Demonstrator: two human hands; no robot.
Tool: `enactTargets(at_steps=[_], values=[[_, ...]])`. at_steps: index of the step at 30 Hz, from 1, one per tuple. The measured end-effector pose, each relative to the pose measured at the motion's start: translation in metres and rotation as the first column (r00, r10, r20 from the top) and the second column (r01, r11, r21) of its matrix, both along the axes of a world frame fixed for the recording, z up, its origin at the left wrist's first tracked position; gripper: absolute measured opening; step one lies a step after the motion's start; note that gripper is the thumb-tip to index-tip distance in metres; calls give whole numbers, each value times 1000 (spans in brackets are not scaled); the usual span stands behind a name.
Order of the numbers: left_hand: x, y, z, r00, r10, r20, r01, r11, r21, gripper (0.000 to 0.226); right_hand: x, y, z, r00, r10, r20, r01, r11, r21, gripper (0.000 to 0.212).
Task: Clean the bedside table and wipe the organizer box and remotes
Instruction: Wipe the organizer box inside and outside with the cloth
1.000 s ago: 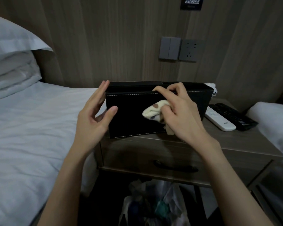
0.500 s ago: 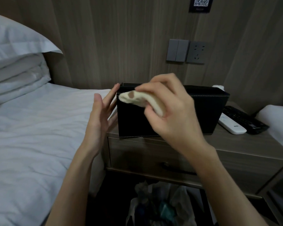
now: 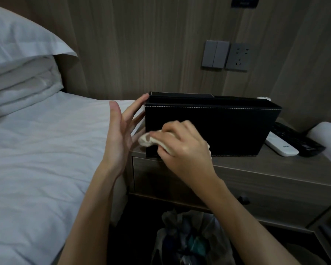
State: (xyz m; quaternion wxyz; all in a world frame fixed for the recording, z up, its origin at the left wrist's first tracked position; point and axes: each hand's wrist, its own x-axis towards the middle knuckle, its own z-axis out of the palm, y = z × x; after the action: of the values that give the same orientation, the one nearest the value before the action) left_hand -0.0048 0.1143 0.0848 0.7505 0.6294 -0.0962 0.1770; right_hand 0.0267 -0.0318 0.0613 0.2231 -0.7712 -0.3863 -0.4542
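A black organizer box (image 3: 227, 129) with white stitching stands on the wooden bedside table (image 3: 271, 169). My right hand (image 3: 183, 148) grips a cream cloth (image 3: 151, 140) and presses it against the lower left of the box's front face. My left hand (image 3: 122, 131) is flat with straight fingers, its fingertips touching the box's left end. A white remote (image 3: 281, 147) and a black remote (image 3: 296, 140) lie on the table to the right of the box.
A bed with white sheets (image 3: 46, 150) and stacked pillows (image 3: 21, 60) lies to the left. A lined waste bin (image 3: 189, 240) stands on the floor below the table's drawer (image 3: 243, 197). Wall switches and a socket (image 3: 225, 55) sit above the box.
My right hand has brought the cloth down from the box's top left rim to the lower left of its front face. The left hand stays at the box's left end.
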Motion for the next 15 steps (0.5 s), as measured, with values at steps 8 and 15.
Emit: enactTargets(at_steps=[8,15], values=[[-1,-1,-2,1000,0,12,-1,999,33,68,-6,-17,-23,993,44,-106,-70,965,-251,26],[2,-3,-4,1000,24,8,-24,999,25,67,-15,-30,43,997,30,74,-39,992,122,26]])
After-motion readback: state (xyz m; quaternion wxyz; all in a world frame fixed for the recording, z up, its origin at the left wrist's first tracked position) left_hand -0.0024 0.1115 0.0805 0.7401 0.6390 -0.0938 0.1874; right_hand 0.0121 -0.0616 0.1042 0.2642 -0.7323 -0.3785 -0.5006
